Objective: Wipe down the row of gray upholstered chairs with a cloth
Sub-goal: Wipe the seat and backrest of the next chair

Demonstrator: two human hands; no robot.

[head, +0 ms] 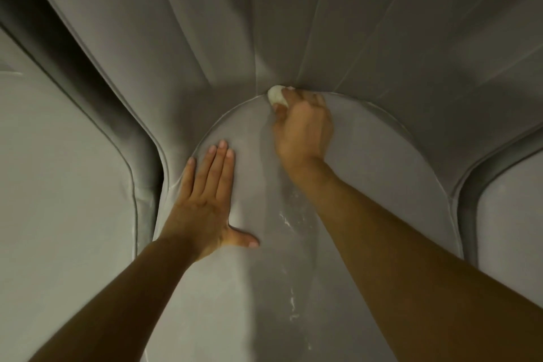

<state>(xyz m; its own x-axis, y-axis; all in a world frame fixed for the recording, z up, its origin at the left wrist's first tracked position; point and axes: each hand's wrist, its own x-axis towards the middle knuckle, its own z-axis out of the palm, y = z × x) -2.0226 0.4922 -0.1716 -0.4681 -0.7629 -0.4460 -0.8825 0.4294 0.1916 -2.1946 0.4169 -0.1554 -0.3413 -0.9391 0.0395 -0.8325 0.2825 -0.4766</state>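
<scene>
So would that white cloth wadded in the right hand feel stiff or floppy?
Probably floppy: the cloth bunches into a small wad inside the right hand. Likely light, since curled fingers alone hold it. Pushed, it should squash against the seat.

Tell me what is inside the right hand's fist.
A wadded white cloth sticks out of the right hand at the seam where the seat cushion meets the backrest. The rest of it is hidden inside the fist.
</scene>
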